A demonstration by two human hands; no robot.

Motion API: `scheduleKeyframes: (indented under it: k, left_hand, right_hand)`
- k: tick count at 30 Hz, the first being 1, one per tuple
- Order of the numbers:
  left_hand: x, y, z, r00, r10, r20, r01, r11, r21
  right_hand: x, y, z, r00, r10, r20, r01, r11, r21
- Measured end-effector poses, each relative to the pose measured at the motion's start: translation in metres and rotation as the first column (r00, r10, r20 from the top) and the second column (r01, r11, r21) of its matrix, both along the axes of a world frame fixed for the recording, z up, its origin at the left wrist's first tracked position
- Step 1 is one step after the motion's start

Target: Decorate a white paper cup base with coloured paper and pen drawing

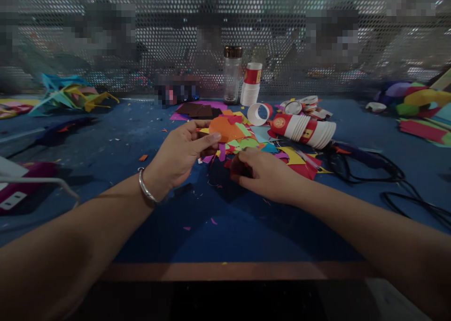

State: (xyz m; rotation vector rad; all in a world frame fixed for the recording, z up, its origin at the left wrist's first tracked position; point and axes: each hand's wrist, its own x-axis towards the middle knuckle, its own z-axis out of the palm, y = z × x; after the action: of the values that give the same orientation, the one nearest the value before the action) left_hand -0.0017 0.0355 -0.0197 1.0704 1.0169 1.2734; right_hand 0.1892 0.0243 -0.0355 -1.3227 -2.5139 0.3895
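Over the middle of the blue worktop (225, 246), the left hand (176, 154) has its grip pinching a piece of orange paper (224, 129), thumb on top. A shiny bracelet (147, 186) is on that wrist. The right hand (269, 174) is low, by the near side of the heap of paper scraps (248, 143). Its fingers curl in, but I cannot tell if its grip has anything.

Toward the far edge, a clear jar (231, 79) stands beside an upright cup stack (251, 88). Nearer, a lone cup (260, 114) and a long cup stack (305, 129) lie on their sides. Toward the right edge is a black cord (391, 176). Folded paper (72, 92) sits near the far left corner.
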Motion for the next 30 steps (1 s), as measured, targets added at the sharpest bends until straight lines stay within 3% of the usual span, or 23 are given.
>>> scheduleKeyframes:
  k: [7, 15, 19, 26, 30]
  left_hand:
    - [0.002, 0.001, -0.002, 1.0, -0.001, 0.02, 0.001, 1.0, 0.002]
    - [0.001, 0.002, -0.002, 1.0, 0.002, 0.008, -0.002, 1.0, -0.005]
    - [0.0, 0.002, -0.003, 1.0, -0.016, 0.015, 0.017, 0.999, -0.029]
    - [0.003, -0.005, 0.002, 0.967, -0.033, 0.251, 0.072, 0.986, -0.148]
    - [0.01, -0.012, 0.002, 0.967, -0.02, 0.255, 0.072, 0.978, -0.197]
  right_hand:
    - [-0.002, 0.001, 0.0, 0.998, -0.01, -0.055, 0.008, 0.999, -0.036]
    - [0.0, -0.002, 0.008, 0.972, 0.011, -0.236, -0.037, 0.994, -0.103]
    - [0.007, -0.005, 0.012, 0.937, 0.051, -0.346, -0.077, 0.995, -0.064]
    - [0.015, -0.005, 0.015, 0.889, 0.032, -0.457, -0.049, 0.998, -0.026]
    - [0.013, -0.003, 0.011, 0.844, -0.007, -0.537, -0.052, 0.994, -0.093]
